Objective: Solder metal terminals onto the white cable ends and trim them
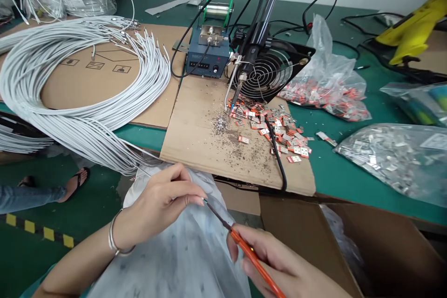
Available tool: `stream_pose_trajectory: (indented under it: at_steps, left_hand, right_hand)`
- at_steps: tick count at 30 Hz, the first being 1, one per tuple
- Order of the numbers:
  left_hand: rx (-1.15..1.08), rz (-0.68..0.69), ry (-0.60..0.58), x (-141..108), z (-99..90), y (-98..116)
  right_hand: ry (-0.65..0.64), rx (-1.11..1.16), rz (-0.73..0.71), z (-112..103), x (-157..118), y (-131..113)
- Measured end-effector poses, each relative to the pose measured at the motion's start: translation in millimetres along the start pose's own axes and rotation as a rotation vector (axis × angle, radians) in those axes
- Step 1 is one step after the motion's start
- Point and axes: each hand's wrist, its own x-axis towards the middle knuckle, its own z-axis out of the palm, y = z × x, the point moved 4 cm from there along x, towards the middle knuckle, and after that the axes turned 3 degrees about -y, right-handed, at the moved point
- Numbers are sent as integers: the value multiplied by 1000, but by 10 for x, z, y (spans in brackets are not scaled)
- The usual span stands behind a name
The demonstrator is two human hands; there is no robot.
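Over a cloth-covered lap, my left hand [159, 202] is closed in a pinch, with a silver bangle at its wrist. Whatever tiny piece sits at its thumb and fingertip is too small to name. My right hand [268, 256] is wrapped around a slim orange-handled tool [251, 255] with a thin dark metal shaft. The tool's exact kind is unclear. Its tip meets the left fingertips. Beyond both hands, small orange-and-white connector pieces [282, 132] lie heaped on a cardboard sheet [195, 135].
A soldering iron [253, 46] points down beside a blue solder feeder [206, 58] and a black fan [265, 72]. White cables [146, 98] lie coiled at left. Bagged parts [387, 158] sit right, near a yellow tool [408, 32]. Another person's foot [75, 184] shows at left.
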Motion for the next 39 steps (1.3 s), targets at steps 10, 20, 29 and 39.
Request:
stream_pose_trajectory:
  at_steps: [10, 20, 29, 39]
  left_hand:
    - [-191, -135, 47, 11, 7, -54]
    - [-444, -281, 103, -43, 174, -11]
    - [-290, -172, 128, -43, 153, -1]
    - [-211, -75, 220, -40, 169, -11]
  right_hand:
    - [365, 185, 0, 50, 51, 38]
    - [832, 323, -427, 106, 342, -354]
    - [817, 127, -507, 89, 314, -315]
    - [799, 199, -606, 88, 386, -403]
